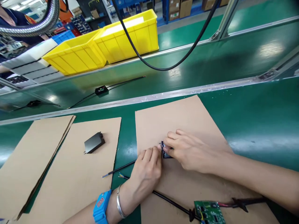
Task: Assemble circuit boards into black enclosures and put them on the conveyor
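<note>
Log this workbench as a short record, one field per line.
Left hand: fingertips at the small black part
Right hand: thumb and fingers on the same part
Under it: right-hand cardboard sheet
Circuit board: green, wired, near the bottom edge
Black housing: on the middle cardboard sheet
Background: two yellow bins

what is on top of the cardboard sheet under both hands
The cardboard sheet bears a green circuit board wired to black cable. Between the left hand and right hand is a small black part, partly covered by fingers; what lies beneath the hands can't be seen.
</note>
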`<state>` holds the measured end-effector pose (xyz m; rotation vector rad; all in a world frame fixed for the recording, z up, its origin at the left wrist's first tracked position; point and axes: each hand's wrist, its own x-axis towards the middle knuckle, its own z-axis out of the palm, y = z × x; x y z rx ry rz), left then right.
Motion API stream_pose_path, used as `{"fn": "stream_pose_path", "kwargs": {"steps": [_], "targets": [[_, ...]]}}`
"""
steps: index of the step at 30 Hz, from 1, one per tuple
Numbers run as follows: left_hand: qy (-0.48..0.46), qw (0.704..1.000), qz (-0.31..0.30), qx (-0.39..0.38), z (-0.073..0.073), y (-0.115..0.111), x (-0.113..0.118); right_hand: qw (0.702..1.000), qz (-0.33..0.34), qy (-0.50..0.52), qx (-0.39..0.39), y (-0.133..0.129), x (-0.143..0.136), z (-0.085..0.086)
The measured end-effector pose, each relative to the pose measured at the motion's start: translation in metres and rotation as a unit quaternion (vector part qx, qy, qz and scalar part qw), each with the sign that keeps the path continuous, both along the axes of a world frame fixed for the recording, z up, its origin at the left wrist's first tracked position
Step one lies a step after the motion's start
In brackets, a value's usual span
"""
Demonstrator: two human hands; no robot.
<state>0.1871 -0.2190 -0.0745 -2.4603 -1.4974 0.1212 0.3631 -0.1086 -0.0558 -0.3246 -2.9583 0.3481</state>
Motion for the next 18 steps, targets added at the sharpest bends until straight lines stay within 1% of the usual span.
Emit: {"fn": "stream_pose_path", "kwargs": {"steps": [2, 4, 6, 7, 9, 11, 12, 15, 18], "targets": [[-0.026, 0.999, 0.001, -0.028, 0.005, 0.004, -0.001, 1.0, 0.005, -0.017, 0.003, 0.0, -0.001, 0.003], [-0.091, 0.995, 0.019, -0.046, 0.016, 0.012, -0.004, 1.0, -0.002, -0.013, -0.009, 0.003, 0.004, 0.008], [-0.167, 0.985, 0.023, -0.044, 0.028, 0.019, -0.006, 0.999, -0.026, 0.021, -0.038, 0.007, 0.015, 0.013], [-0.197, 0.979, 0.009, -0.046, 0.032, 0.022, -0.005, 0.997, -0.046, 0.039, -0.055, 0.008, 0.021, 0.014], [-0.229, 0.969, -0.053, -0.078, 0.037, 0.027, -0.004, 0.99, -0.096, 0.058, -0.083, 0.007, 0.033, 0.015], [-0.225, 0.958, -0.122, -0.13, 0.034, 0.03, -0.001, 0.984, -0.136, 0.041, -0.104, 0.004, 0.039, 0.01], [-0.216, 0.955, -0.144, -0.143, 0.03, 0.031, 0.0, 0.982, -0.148, 0.028, -0.111, 0.002, 0.039, 0.006], [-0.207, 0.956, -0.162, -0.132, 0.017, 0.036, -0.002, 0.979, -0.155, 0.006, -0.129, -0.003, 0.033, -0.005], [-0.224, 0.95, -0.176, -0.131, 0.011, 0.041, -0.009, 0.979, -0.139, 0.012, -0.15, -0.002, 0.026, -0.008]]}}
